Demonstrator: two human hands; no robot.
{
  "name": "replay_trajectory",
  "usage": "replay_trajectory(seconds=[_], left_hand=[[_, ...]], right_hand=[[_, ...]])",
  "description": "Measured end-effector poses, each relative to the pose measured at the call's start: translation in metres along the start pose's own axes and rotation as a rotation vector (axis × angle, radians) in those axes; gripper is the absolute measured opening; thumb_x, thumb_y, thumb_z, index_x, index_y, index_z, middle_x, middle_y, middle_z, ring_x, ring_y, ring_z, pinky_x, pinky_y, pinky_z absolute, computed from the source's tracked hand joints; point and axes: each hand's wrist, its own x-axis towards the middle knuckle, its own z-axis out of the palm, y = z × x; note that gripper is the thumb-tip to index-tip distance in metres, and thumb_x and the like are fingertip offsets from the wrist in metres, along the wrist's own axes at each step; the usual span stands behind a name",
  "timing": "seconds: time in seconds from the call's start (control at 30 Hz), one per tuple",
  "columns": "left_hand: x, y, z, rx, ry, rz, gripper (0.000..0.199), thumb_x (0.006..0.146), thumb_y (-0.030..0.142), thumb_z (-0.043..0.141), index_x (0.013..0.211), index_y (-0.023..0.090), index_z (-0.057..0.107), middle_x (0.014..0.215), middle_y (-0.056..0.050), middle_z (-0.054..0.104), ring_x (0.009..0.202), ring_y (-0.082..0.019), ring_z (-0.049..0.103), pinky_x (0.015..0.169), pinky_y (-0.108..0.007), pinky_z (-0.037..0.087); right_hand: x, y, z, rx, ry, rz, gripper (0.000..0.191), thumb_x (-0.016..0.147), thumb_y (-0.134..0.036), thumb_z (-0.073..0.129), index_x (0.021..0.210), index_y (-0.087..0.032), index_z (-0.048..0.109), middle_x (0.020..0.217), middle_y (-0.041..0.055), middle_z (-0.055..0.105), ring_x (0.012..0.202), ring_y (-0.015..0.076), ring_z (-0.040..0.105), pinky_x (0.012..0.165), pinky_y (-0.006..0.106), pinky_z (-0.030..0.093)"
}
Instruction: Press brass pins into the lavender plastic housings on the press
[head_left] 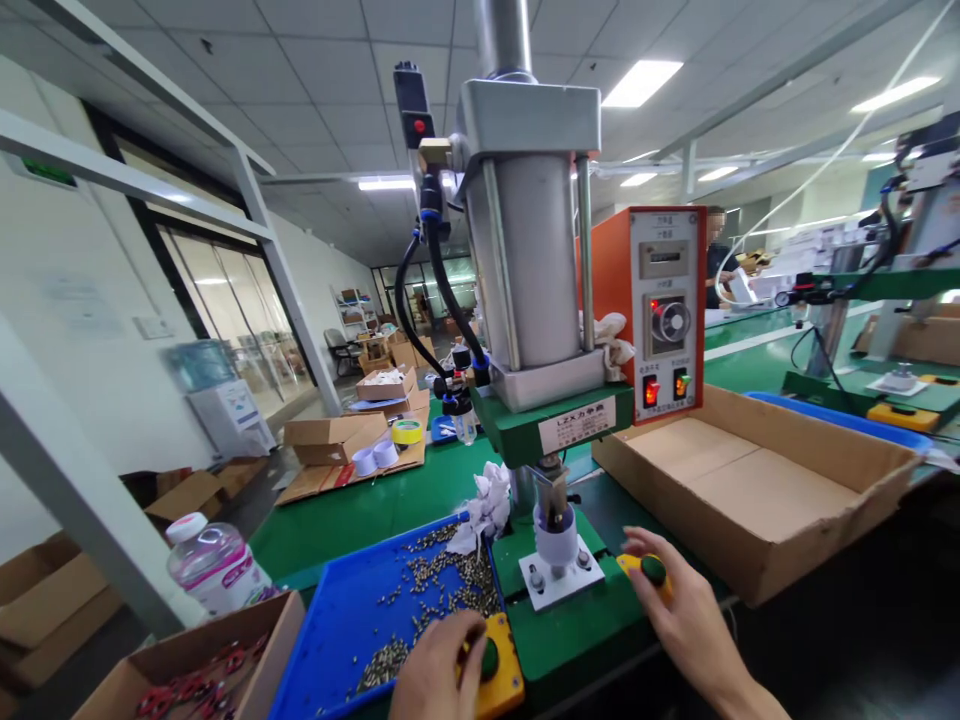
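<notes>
In front of me stands a pneumatic press (529, 260) with a grey cylinder. Its metal ram (553, 492) comes down into a round white fixture (556, 545) on a bolted white plate (581, 590). My left hand (439, 670) curls at a yellow push-button box (508, 680), its thumb beside the green button (489, 658). On the other side of the press, my right hand (694, 625) has its fingers and thumb around a second yellow push-button box (628, 568). Its dark green button (653, 570) shows between them. Whether either button is pressed down, I cannot tell.
A blue tray (337, 610) of small metal parts (386, 662) lies at left, beside a carton (281, 640) of red-handled tools. Right of the press sit an orange control box (637, 300) and a shallow cardboard box (795, 545). A person (716, 255) is farther back.
</notes>
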Motion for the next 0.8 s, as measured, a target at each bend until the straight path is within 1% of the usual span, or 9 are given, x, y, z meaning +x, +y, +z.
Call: replay_trajectory(seconds=[0.07, 0.13, 0.2, 0.33, 0.47, 0.57, 0.63, 0.7, 0.8], left_hand=[[0.02, 0.009, -0.015, -0.099, -0.034, -0.061, 0.022, 0.085, 0.033, 0.048, 0.088, 0.026, 0.069, 0.092, -0.002, 0.072, 0.086, -0.02, 0.065, 0.08, -0.031, 0.05], [0.039, 0.017, -0.026, -0.162, -0.039, -0.07, 0.02, 0.082, 0.03, 0.05, 0.086, 0.025, 0.069, 0.09, -0.001, 0.073, 0.084, -0.019, 0.065, 0.081, -0.03, 0.048], [0.056, 0.025, -0.032, -0.213, -0.039, -0.047, 0.018, 0.079, 0.027, 0.052, 0.085, 0.024, 0.069, 0.087, 0.0, 0.073, 0.082, -0.018, 0.065, 0.079, -0.029, 0.048], [0.079, 0.049, -0.037, -0.246, -0.074, 0.045, 0.016, 0.078, 0.026, 0.053, 0.081, 0.022, 0.069, 0.081, 0.001, 0.072, 0.077, -0.016, 0.063, 0.073, -0.027, 0.046], [0.1, 0.083, -0.032, -0.126, -0.15, 0.182, 0.017, 0.077, 0.026, 0.055, 0.079, 0.022, 0.071, 0.083, -0.001, 0.071, 0.081, -0.017, 0.062, 0.076, -0.028, 0.045], [0.114, 0.104, -0.025, 0.032, -0.237, 0.217, 0.016, 0.074, 0.024, 0.057, 0.078, 0.021, 0.072, 0.085, -0.003, 0.071, 0.091, -0.02, 0.062, 0.084, -0.03, 0.044], [0.12, 0.112, -0.021, 0.094, -0.284, 0.221, 0.013, 0.072, 0.022, 0.058, 0.075, 0.02, 0.07, 0.086, -0.003, 0.072, 0.094, -0.02, 0.062, 0.086, -0.031, 0.043], [0.123, 0.117, -0.019, 0.11, -0.316, 0.237, 0.01, 0.07, 0.02, 0.058, 0.071, 0.02, 0.068, 0.083, -0.002, 0.072, 0.09, -0.019, 0.063, 0.084, -0.029, 0.044], [0.125, 0.12, -0.017, 0.128, -0.298, 0.243, 0.009, 0.069, 0.019, 0.058, 0.07, 0.019, 0.066, 0.082, -0.003, 0.072, 0.086, -0.019, 0.063, 0.082, -0.029, 0.045]], right_hand=[[0.015, -0.027, 0.014, 0.187, -0.107, 0.003, 0.059, 0.087, -0.039, 0.055, 0.14, -0.028, 0.031, 0.131, 0.0081, 0.056, 0.118, 0.0229, 0.055, 0.102, 0.042, 0.043], [0.029, -0.048, 0.03, 0.34, -0.2, -0.025, 0.076, 0.083, -0.035, 0.06, 0.145, -0.029, 0.018, 0.143, 0.0085, 0.045, 0.128, 0.0224, 0.048, 0.107, 0.041, 0.039], [0.037, -0.06, 0.044, 0.435, -0.239, -0.022, 0.074, 0.082, -0.031, 0.061, 0.144, -0.027, 0.021, 0.143, 0.0091, 0.046, 0.129, 0.0223, 0.047, 0.108, 0.038, 0.039], [0.04, -0.064, 0.057, 0.451, -0.206, 0.043, 0.06, 0.081, -0.024, 0.059, 0.136, -0.023, 0.035, 0.13, 0.0081, 0.058, 0.118, 0.0212, 0.057, 0.099, 0.032, 0.046], [0.037, -0.065, 0.058, 0.433, -0.159, 0.058, 0.061, 0.079, -0.021, 0.059, 0.136, -0.022, 0.038, 0.13, 0.0077, 0.058, 0.116, 0.0215, 0.058, 0.094, 0.029, 0.049], [0.038, -0.067, 0.058, 0.459, -0.156, 0.078, 0.062, 0.076, -0.021, 0.059, 0.135, -0.021, 0.039, 0.129, 0.009, 0.06, 0.118, 0.0235, 0.058, 0.09, 0.03, 0.052], [0.04, -0.069, 0.058, 0.475, -0.169, 0.075, 0.063, 0.075, -0.019, 0.058, 0.135, -0.021, 0.04, 0.13, 0.009, 0.06, 0.119, 0.0238, 0.057, 0.091, 0.031, 0.052], [0.043, -0.07, 0.056, 0.477, -0.174, 0.056, 0.064, 0.074, -0.018, 0.058, 0.135, -0.021, 0.04, 0.13, 0.0084, 0.06, 0.12, 0.0235, 0.057, 0.094, 0.032, 0.051], [0.045, -0.07, 0.053, 0.47, -0.181, 0.024, 0.065, 0.072, -0.016, 0.058, 0.134, -0.022, 0.041, 0.13, 0.0073, 0.06, 0.119, 0.0224, 0.057, 0.098, 0.033, 0.048]])
